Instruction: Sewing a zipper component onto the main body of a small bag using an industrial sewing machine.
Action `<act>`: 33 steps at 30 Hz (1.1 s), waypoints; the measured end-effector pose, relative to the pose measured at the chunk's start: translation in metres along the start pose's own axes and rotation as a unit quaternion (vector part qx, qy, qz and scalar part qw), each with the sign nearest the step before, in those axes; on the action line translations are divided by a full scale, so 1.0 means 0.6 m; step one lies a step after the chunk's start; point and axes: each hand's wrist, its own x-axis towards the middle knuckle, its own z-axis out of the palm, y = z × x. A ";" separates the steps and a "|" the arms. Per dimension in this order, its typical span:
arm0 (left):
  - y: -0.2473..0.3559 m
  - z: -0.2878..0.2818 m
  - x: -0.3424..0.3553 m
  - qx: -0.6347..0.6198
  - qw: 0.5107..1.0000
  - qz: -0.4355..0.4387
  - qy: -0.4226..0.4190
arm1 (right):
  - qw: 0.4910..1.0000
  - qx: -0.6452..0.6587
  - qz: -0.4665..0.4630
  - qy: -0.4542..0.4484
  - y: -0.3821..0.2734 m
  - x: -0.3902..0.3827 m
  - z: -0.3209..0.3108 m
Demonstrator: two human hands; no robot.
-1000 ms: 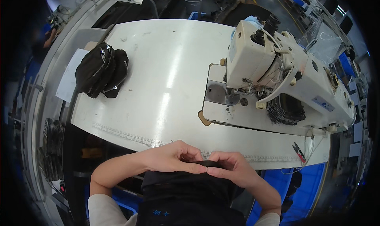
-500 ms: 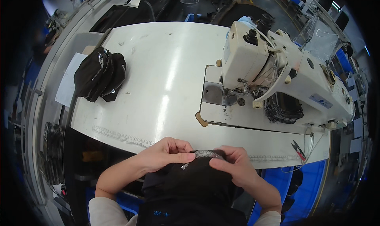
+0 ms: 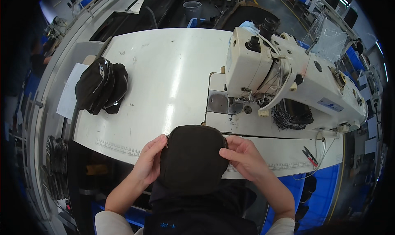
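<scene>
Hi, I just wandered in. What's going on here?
A person at a white worktable is holding up a dark zippered pouch with both bare hands, the left hand at its upper left edge and the right hand at its right edge. A pile of similar dark pouches sits on the left. On the right stands a sewing machine, with red-handled snips lying near the table's front edge.
</scene>
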 end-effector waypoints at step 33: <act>0.007 0.024 -0.027 0.691 0.548 0.460 -0.104 | 0.993 -0.087 -0.014 0.077 -0.004 0.061 -0.010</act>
